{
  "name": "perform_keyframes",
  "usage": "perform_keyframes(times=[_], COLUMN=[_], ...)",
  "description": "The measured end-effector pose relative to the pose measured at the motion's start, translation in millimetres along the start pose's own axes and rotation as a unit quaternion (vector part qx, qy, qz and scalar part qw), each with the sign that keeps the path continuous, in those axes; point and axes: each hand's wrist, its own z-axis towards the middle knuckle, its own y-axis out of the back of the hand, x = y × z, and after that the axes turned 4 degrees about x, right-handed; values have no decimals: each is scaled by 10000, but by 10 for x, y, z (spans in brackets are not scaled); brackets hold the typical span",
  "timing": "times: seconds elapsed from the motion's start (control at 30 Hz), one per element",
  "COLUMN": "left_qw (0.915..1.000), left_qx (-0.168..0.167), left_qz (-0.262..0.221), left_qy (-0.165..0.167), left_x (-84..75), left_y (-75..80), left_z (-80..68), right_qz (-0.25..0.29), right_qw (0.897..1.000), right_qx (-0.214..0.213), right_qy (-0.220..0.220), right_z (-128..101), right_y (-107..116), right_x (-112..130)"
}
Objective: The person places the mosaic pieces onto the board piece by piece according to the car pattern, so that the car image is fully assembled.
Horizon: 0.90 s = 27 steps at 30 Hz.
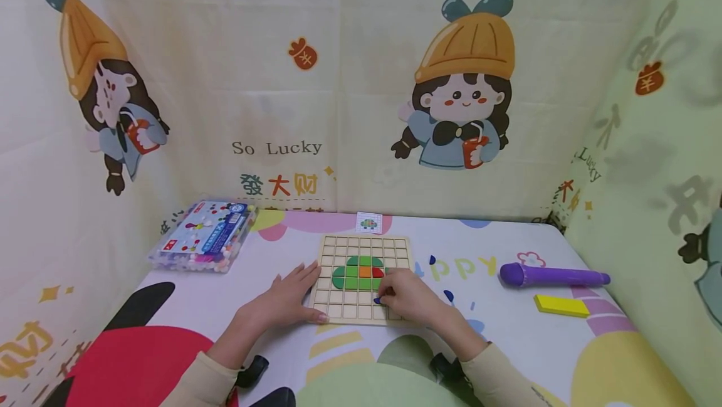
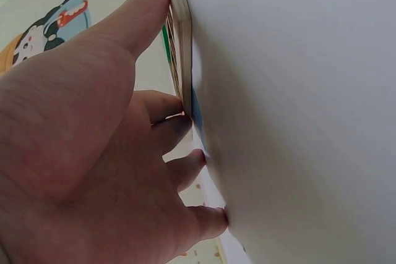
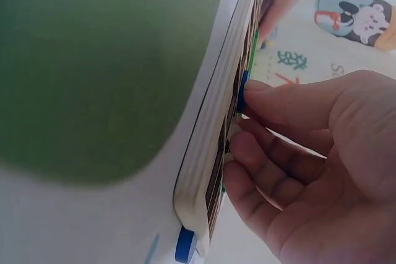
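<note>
A wooden grid board (image 1: 334,314) lies on the table, with green pieces (image 1: 351,283), orange pieces (image 1: 365,271) and a red piece (image 1: 377,273) set in its middle cells. My left hand (image 1: 282,299) rests at the board's left side, fingers spread and thumb by the near left corner. In the left wrist view the thumb lies along the board's edge (image 2: 184,60). Over the board's right part, my right hand (image 1: 410,295) pinches a small blue piece (image 3: 243,93) between thumb and fingers, close to the grid.
Two dark blue pieces, one farther back (image 1: 432,259) and one nearer (image 1: 448,296), lie right of the board. A small picture card (image 1: 369,222) is behind it. A clear plastic case (image 1: 203,236) stands back left; a purple microphone-shaped object (image 1: 555,276) and yellow block (image 1: 561,306) lie right.
</note>
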Motion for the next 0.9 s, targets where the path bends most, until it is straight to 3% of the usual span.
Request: perform_keyframes(times=[0.5,0.9], left_qw=[10000,10000], left_qx=[-16,16], left_qz=[-8,-56], left_qy=[15,51], left_x=[-8,-18], left_y=[-15,1], left_z=[17,4], right_qz=[-28,-323], right_qw=[10000,9991], right_qx=[-59,-237], right_qy=[35,-144], right_z=[-109,-316], right_y=[159,356], right_x=[-49,-340])
